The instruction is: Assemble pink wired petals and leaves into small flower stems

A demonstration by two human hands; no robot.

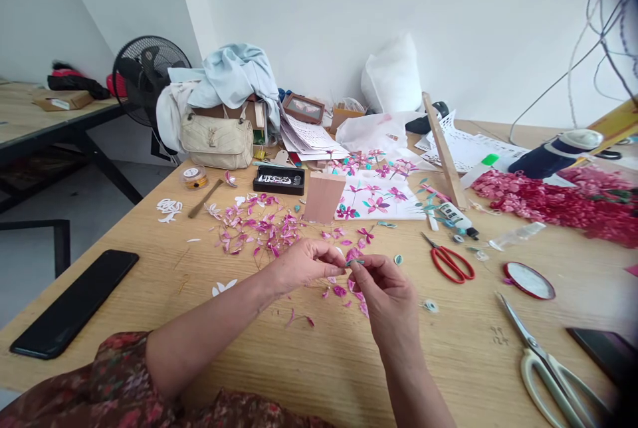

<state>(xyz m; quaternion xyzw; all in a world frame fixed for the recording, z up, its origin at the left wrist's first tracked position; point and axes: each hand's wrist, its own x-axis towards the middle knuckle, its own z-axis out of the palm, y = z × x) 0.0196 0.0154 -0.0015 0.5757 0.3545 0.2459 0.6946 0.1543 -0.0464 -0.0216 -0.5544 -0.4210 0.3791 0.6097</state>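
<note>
My left hand (pixel 312 262) and my right hand (pixel 386 288) meet over the middle of the table, fingertips almost touching. Between them is a small teal piece (pixel 355 262), pinched by the thumb and finger of my right hand. The left thumb and fingertips close at its left end; what exactly they grip is too small to tell. Pink petals (pixel 272 228) with thin stems lie scattered behind and below the hands. Beyond them stands a pinkish wooden block (pixel 323 199), and finished-looking pink and teal flowers (pixel 376 204) rest on white paper.
Red-handled scissors (pixel 452 264), a round white dish (pixel 529 280) and large scissors (pixel 543 358) lie at right. A black tray (pixel 279 180) and beige bag (pixel 218 141) sit behind. At left is a long black case (pixel 74 302). Pink flower bunches (pixel 563 205) lie far right.
</note>
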